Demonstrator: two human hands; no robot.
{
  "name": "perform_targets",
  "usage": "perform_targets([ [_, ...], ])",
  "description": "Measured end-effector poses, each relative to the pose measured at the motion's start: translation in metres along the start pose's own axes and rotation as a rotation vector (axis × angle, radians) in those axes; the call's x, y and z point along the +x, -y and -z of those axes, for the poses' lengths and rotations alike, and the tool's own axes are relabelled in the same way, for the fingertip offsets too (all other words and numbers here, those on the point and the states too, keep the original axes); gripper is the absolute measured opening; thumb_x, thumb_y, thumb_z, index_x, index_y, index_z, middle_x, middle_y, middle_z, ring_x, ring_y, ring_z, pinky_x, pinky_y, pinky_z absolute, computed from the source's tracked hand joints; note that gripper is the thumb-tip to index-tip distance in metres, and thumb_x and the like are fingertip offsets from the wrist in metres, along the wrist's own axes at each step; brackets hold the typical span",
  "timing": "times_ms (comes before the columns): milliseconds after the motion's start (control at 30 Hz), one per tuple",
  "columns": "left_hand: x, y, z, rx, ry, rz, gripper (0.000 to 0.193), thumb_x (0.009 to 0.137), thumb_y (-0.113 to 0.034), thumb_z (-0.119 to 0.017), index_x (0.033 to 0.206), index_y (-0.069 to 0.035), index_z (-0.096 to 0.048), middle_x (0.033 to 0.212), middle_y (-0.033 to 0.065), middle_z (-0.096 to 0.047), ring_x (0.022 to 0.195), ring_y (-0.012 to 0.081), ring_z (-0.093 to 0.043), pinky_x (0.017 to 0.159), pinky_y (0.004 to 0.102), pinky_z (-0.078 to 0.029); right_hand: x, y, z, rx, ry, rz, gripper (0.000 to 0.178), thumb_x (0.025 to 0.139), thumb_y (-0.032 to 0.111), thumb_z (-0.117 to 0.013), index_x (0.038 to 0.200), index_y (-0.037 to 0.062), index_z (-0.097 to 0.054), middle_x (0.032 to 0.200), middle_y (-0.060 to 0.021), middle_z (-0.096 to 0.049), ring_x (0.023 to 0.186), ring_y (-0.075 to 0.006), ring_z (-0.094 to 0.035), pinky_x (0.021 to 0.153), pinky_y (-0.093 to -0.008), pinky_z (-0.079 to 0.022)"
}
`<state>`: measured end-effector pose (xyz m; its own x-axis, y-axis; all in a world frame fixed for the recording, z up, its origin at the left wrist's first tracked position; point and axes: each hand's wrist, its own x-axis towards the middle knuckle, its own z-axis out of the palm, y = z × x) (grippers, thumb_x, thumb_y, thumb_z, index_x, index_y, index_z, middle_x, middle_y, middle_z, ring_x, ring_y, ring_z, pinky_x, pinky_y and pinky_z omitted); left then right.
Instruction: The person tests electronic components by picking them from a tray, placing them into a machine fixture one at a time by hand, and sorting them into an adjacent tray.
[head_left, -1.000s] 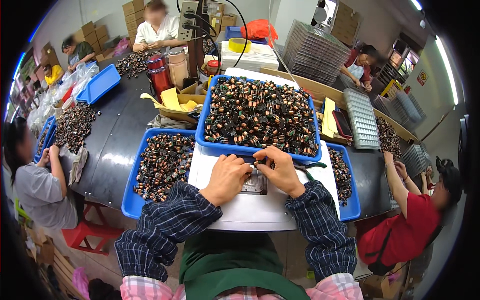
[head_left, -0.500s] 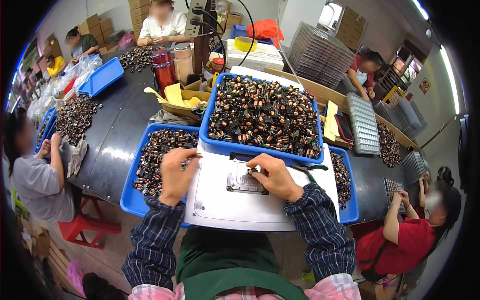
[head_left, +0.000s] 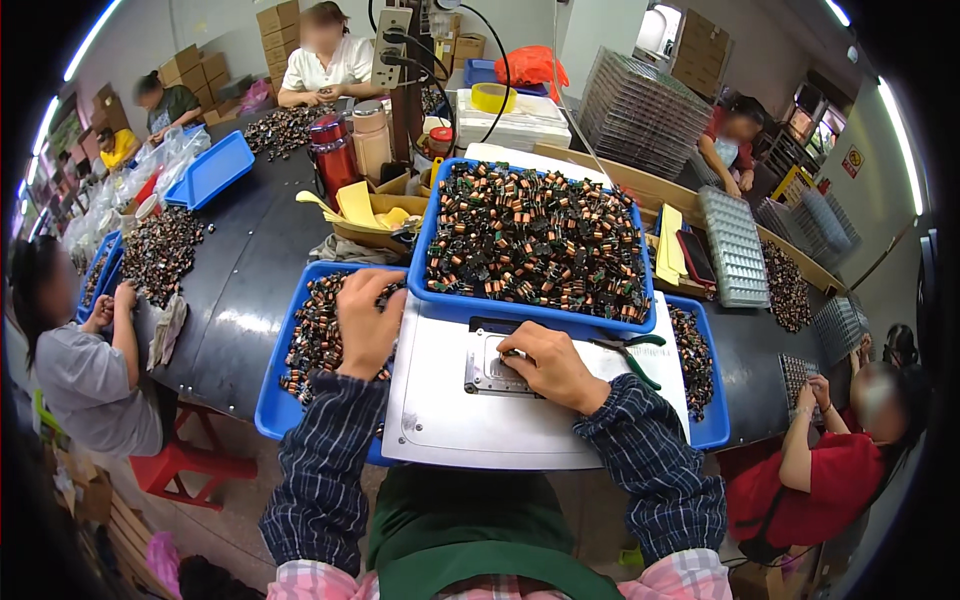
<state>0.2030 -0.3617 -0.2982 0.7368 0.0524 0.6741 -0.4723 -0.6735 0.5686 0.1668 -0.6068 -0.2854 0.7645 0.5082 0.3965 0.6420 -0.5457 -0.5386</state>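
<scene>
My right hand [head_left: 553,367] is closed, its fingertips pinching a small dark coil component [head_left: 516,354] down at the metal fixture [head_left: 483,372]. The fingers cover much of that part. My left hand [head_left: 366,322] hovers over the right side of the left blue tray [head_left: 268,400], with bent fingers and thumb apart; no held part shows between them. That tray holds many copper-wound coil components [head_left: 312,335]. A larger blue tray [head_left: 530,311], heaped with similar components [head_left: 535,240], sits just beyond the fixture on the white machine top [head_left: 440,400].
Green-handled pliers [head_left: 635,358] lie right of the fixture. Another blue tray [head_left: 718,425] of components stands at the right. Behind are a red flask [head_left: 333,160], yellow sheets [head_left: 355,205] and a clear plastic tray [head_left: 735,250]. Co-workers sit around the dark table [head_left: 225,290].
My left hand has moved away from the fixture's side, up over the left tray, and its pinch has loosened. My right fingertips have lowered to the fixture. The whole view has shifted slightly.
</scene>
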Motion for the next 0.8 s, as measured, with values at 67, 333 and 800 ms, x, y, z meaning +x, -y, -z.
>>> perform_targets([
  [67,0.017,-0.015,-0.015,-0.022,0.022,-0.094,0.019,0.069,-0.004,-0.064,0.089,-0.004,-0.064,0.089,0.0099,-0.059,0.088,0.0265,-0.054,0.079,0.0341,-0.041,-0.001,-0.001,0.000,0.025,-0.008,0.014,0.013,0.072,0.001,-0.063,0.085,0.0021,-0.061,0.081,-0.0102,-0.058,0.069,-0.0260,-0.059,0.061,-0.0324,-0.047],
  [333,0.038,-0.040,-0.054,0.101,0.075,-0.210,0.027,0.069,-0.012,-0.067,0.095,-0.007,-0.061,0.090,0.0067,-0.056,0.090,0.0243,-0.050,0.080,0.0345,-0.035,0.005,-0.003,0.024,0.598,-0.173,-0.282,0.010,0.077,0.001,-0.058,0.087,0.0013,-0.061,0.074,-0.0026,-0.055,0.056,-0.0085,-0.049,0.042,-0.0202,-0.037],
  [800,0.029,-0.043,-0.062,0.101,0.057,-0.245,0.020,0.073,-0.009,-0.061,0.093,-0.008,-0.059,0.087,0.0062,-0.057,0.086,0.0242,-0.051,0.077,0.0342,-0.035,0.049,-0.048,0.058,-0.512,-0.424,-0.161,0.017,0.071,0.014,-0.066,0.084,0.0034,-0.064,0.070,-0.0100,-0.057,0.065,-0.0263,-0.057,0.060,-0.0347,-0.044],
])
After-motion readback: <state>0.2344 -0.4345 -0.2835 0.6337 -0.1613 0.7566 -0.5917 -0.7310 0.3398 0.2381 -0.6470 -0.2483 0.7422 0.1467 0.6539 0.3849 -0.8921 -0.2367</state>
